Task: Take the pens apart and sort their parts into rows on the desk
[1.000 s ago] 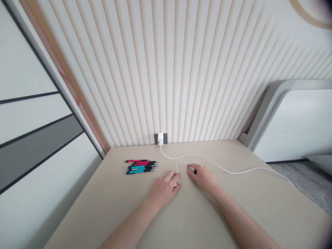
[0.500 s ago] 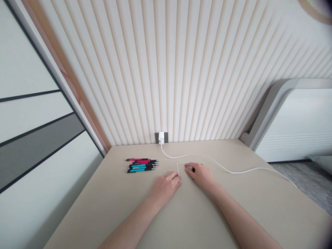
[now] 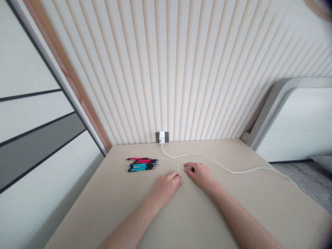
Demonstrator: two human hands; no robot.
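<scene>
While the left hand grips at the lower end of the thin, straight white rod, the right hand has shifted slightly toward it, narrowing the gap. The left fingers have closed further over that end, which is now hidden. Both hands are narrow: the left pinches the rod, and the right holds a small black-and-grey object between thumb and forefinger, too small to identify. In terms of the work, this suggests that the held parts are being brought nearer one another; they remain apart. The rod lies between the hands, its far end pointing toward the wall. To its left, red-and-black and teal-and-black slim pens lie in an unchanged cluster. The surface is a smooth beige tabletop. A white block charger sits at a dark socket plate on the cream fluted wall; its thin white cable runs rightward across the tabletop. A white panelled unit with dark strips stands left, a grey-and-white headboard right.
</scene>
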